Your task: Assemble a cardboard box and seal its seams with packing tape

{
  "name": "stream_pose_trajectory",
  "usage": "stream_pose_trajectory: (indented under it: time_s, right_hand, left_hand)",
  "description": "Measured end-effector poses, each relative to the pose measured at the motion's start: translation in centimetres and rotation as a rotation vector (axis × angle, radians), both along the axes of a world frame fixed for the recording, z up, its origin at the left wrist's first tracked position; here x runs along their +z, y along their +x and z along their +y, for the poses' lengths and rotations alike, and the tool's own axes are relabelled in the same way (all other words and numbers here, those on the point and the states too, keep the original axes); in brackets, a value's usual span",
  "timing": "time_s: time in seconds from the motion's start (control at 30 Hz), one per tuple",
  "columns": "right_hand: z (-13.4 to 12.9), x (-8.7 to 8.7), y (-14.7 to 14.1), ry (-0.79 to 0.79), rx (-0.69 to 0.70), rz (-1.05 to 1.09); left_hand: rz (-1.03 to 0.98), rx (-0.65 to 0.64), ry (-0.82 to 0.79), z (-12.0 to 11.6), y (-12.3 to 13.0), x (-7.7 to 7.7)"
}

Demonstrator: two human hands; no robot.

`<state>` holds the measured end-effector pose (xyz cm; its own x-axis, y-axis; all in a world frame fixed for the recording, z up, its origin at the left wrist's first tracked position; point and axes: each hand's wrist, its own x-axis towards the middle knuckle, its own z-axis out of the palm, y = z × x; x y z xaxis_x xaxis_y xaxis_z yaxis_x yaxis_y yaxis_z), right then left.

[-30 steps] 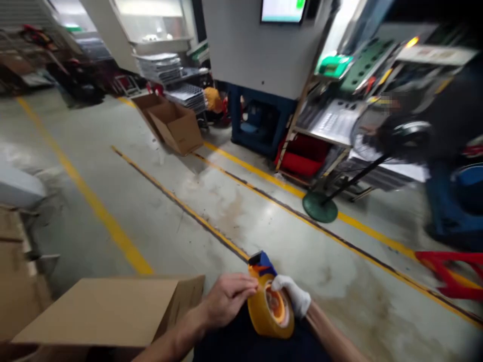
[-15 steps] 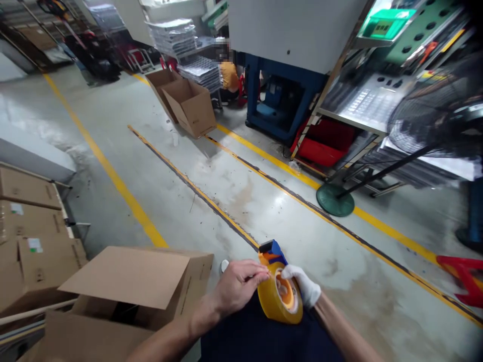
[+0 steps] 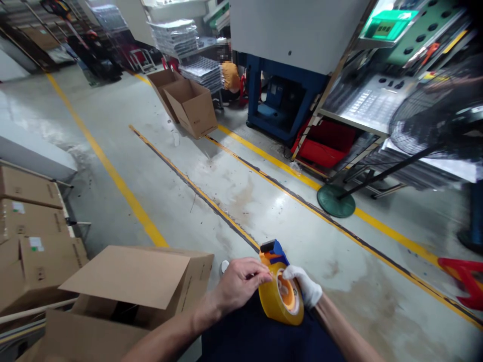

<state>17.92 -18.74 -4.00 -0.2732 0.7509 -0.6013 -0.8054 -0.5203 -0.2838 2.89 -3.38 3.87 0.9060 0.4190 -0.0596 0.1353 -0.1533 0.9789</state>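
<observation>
A tape dispenser (image 3: 281, 299) with a big roll of yellow tape, an orange hub and a blue head is held up in front of my dark clothing. My right hand (image 3: 306, 287), in a white glove, grips it from the right side with the thumb at the hub. My bare left hand (image 3: 243, 284) is closed in a pinch against the roll's upper left side. Whatever lies between those fingertips is too small to make out. To the left stands a cardboard box (image 3: 196, 281) with its flaps up and a dark inside.
Stacked cartons (image 3: 30, 211) stand at the far left. Two open boxes (image 3: 192, 110) sit on the floor ahead, near a crouching person (image 3: 229, 78). A fan's green base (image 3: 335, 200), a metal workbench (image 3: 362, 100) and a red frame (image 3: 462, 281) are to the right.
The view has shifted very slightly. Both hands and the tape dispenser keep nearly the same pose. At the upper right, part of an arm now shows behind the fan.
</observation>
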Motion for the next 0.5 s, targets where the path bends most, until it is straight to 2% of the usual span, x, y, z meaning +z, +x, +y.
stream_pose_trajectory:
  time_s: [0.23,0.5]
  right_hand:
    - [-0.01,0.12,-0.04,-0.013,0.01,-0.007]
    - [0.18,0.93,-0.28,-0.112,-0.055,-0.037]
  left_hand:
    - [0.051,0.054,0.005,-0.69,0.1,0.13]
    - [0.072,0.11,-0.189,-0.76,0.0,-0.07]
